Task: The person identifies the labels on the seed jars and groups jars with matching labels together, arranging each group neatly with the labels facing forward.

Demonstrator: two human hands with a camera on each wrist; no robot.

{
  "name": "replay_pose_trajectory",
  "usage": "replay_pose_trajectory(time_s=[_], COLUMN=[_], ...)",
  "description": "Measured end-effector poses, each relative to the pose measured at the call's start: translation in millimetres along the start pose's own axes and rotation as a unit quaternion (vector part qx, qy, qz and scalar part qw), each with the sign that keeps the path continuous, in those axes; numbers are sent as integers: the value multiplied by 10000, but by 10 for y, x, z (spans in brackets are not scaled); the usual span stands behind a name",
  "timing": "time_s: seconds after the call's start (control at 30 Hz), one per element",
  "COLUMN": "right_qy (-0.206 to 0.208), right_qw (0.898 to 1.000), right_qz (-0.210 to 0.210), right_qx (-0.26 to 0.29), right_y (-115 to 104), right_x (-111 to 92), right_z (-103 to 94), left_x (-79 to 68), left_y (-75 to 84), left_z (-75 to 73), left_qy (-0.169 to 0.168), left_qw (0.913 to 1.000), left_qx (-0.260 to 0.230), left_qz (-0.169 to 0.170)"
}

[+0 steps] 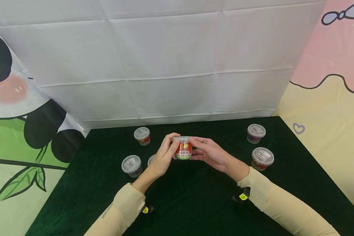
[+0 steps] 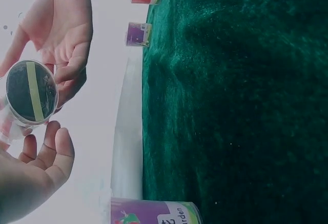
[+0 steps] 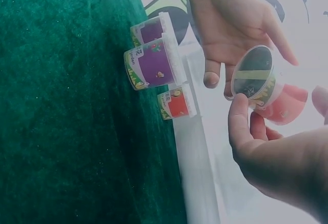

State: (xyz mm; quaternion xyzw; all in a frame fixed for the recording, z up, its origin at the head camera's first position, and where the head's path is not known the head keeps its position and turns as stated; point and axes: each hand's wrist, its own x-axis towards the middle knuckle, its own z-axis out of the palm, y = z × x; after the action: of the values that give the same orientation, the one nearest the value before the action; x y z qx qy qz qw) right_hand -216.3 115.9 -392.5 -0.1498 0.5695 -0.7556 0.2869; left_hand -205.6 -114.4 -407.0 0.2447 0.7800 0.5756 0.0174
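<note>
A small clear plastic tub with a red label and white lid (image 1: 184,148) is held up over the table between both hands. My left hand (image 1: 163,155) grips it from the left, the thumb on its near side. From the right, my right hand (image 1: 213,153) holds it with the thumb near the lid and the fingers against its side. The wrist views catch the tub's underside (image 2: 32,92), dark with a pale yellow-green strip across it. Behind the left hand, another tub (image 1: 150,159) is mostly hidden.
On the dark green cloth (image 1: 188,203), a red-labelled tub (image 1: 142,136) and a purple-labelled tub (image 1: 131,166) stand at left. A purple-labelled tub (image 1: 256,133) and a red-labelled tub (image 1: 262,158) stand at right. A white sheet (image 1: 171,65) hangs behind the table.
</note>
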Motion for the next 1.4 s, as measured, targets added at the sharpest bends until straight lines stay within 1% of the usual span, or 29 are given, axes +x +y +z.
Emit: replay_pose_trajectory(time_s=[0.3, 0.53, 0.77, 1.17, 1.4], right_qy=[-28, 113, 319, 218, 60], right_qw=[10000, 9998, 9995, 9997, 9997], right_qz=[-41, -9, 49, 55, -57], right_qx=[-29, -162, -69, -139, -229], right_y=[16, -1, -23, -29, -40], right_x=[15, 13, 13, 18, 17], right_z=[-27, -26, -13, -22, -16], left_x=[-1, -1, 17, 6, 15], left_y=[18, 14, -4, 2, 31], left_z=[20, 27, 19, -7, -35], left_qy=[20, 8, 24, -68, -125], left_qw=[10000, 10000, 10000, 9998, 9998], left_qx=[23, -9, 35, -43, -89], left_qz=[-94, -74, -61, -157, -142])
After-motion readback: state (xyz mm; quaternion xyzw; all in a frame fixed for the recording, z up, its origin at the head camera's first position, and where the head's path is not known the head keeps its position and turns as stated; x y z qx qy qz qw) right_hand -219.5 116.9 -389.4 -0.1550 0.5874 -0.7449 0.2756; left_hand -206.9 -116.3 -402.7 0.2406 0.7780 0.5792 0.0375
